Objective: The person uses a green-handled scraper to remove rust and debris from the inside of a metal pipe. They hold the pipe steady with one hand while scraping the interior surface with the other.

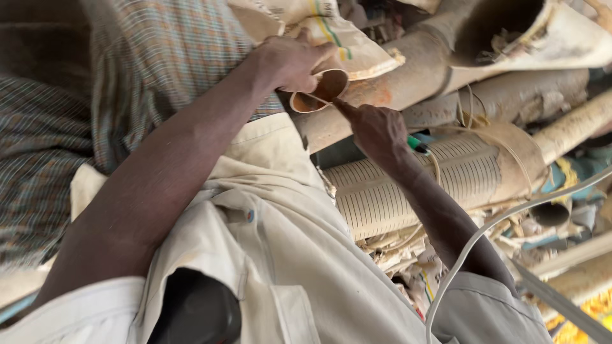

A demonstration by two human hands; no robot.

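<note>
So left hand (290, 60) is wrapped around a short brown pipe piece (320, 89), right hand (377, 130) pinching a green-handled tool (417, 145) at its rim.

stacked pipes (446, 172) perhaps hemming hands (331, 95)

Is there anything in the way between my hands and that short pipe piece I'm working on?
Nothing visible. The left hand already grips the short pipe piece at its rim, and the right hand points a finger right at its open end, with no object between them.
</note>
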